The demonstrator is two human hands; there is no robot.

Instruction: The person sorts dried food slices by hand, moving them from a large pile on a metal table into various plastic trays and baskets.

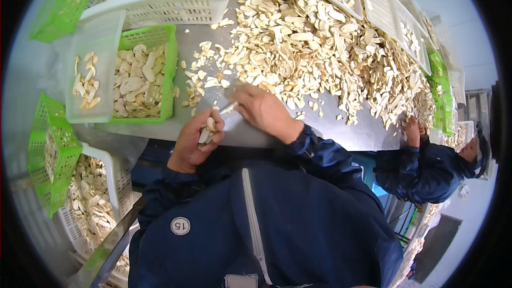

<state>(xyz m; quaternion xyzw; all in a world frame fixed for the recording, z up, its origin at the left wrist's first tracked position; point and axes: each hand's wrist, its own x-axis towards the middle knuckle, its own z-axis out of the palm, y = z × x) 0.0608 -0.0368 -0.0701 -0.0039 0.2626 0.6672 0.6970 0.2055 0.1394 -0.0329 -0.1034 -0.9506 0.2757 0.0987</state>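
across a grey metal table [381,136], a broad heap of pale, mushroom-like slices [320,64], thickest through the middle and right, thinning to loose bits just ahead of the hands. on the table's left end, a green basket [170,74] of larger slices, with a translucent tray [101,32] of a few curved pieces at its left side. behind these, a big white basket [176,10] filled with more; low at the left, a second green basket [56,181] and a white crate [110,165], both loaded. along the far side of the heap, white trays [377,8]; beyond, a pale bluish wall [469,37]. at the table's right end, a co-worker's hand [413,130] against the heap. over the near edge, a left hand [194,141], fingers curled closely round a small bundle of slices [207,130], long axis steep and leaning slightly right, upper ends toward the table's far side. just to the right, above the bare metal, a right hand [261,108], blurred at the fingertips, narrowly pinching a thin pale strip [229,108]; long axis slanting, lower-left end toward the left hand, upper-right end at the fingers. cannot tell whether touching the table.
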